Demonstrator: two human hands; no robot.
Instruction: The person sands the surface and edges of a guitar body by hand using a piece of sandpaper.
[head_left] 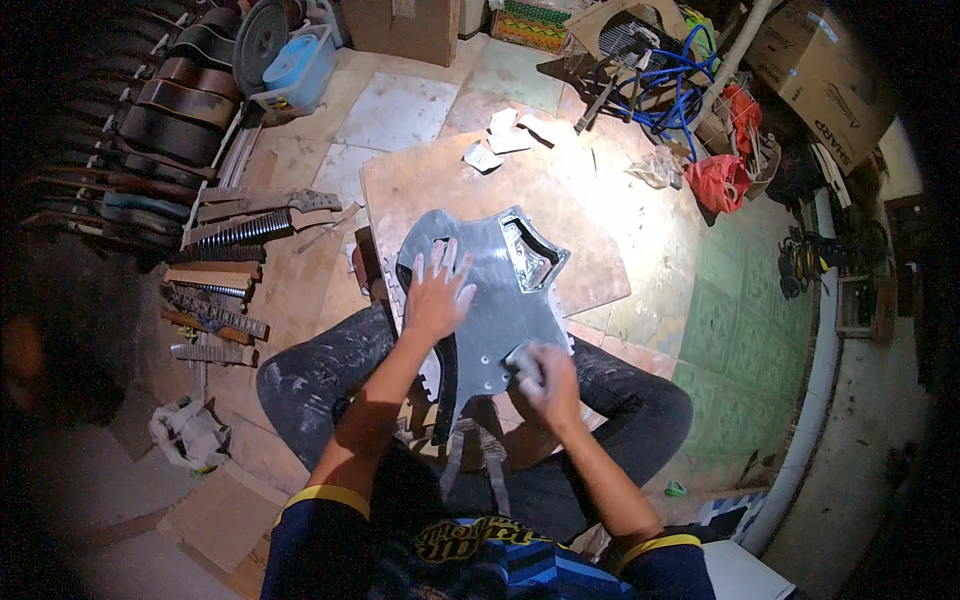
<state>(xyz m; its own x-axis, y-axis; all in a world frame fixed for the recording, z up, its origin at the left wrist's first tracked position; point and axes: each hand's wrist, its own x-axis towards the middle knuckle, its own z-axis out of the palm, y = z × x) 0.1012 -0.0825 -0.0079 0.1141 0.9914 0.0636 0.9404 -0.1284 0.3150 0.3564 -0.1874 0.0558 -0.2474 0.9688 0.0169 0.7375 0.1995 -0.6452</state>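
Note:
A grey electric guitar body (485, 290) lies across my lap, with a cutout at its far right and several small holes at the near end. My left hand (437, 290) rests on its left part, fingers spread flat and holding nothing. At the near right edge, my right hand (550, 385) is closed, slightly blurred, pressing a small grey piece of sandpaper (518, 358) on the surface. The fingers partly hide that piece. A pale foam mat (430, 375) with a toothed edge shows under the body.
A wooden board (400, 190) lies ahead, with white scraps (483, 156) on it. Guitar necks (240, 230) lie to the left, below a row of guitar bodies (180, 100). Blue hose (680, 100) and a red bag (718, 180) sit at the far right.

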